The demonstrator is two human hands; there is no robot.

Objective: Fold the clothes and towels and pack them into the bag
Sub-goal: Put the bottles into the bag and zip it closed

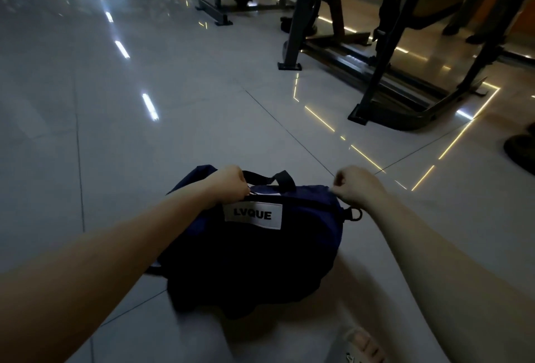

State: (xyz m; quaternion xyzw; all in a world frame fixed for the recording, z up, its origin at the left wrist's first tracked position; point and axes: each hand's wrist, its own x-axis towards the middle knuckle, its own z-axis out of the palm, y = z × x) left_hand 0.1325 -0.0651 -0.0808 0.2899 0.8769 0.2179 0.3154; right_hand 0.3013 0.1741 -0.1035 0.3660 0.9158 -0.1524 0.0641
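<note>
Lower centre on the floor [144,131]: navy bag [260,261], looks stuffed. My left hand [228,183] pinches at the zip line [289,199], my right hand [356,186] pinches the bag's right end. No loose clothes visible; probably packing done, zip closing left.

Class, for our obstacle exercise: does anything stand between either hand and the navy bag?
Nothing visible does: the left hand and the right hand both grip the navy bag along its top.

One bag [260,261]; two hands (left hand [228,184], right hand [357,186]); one label [252,215].
</note>
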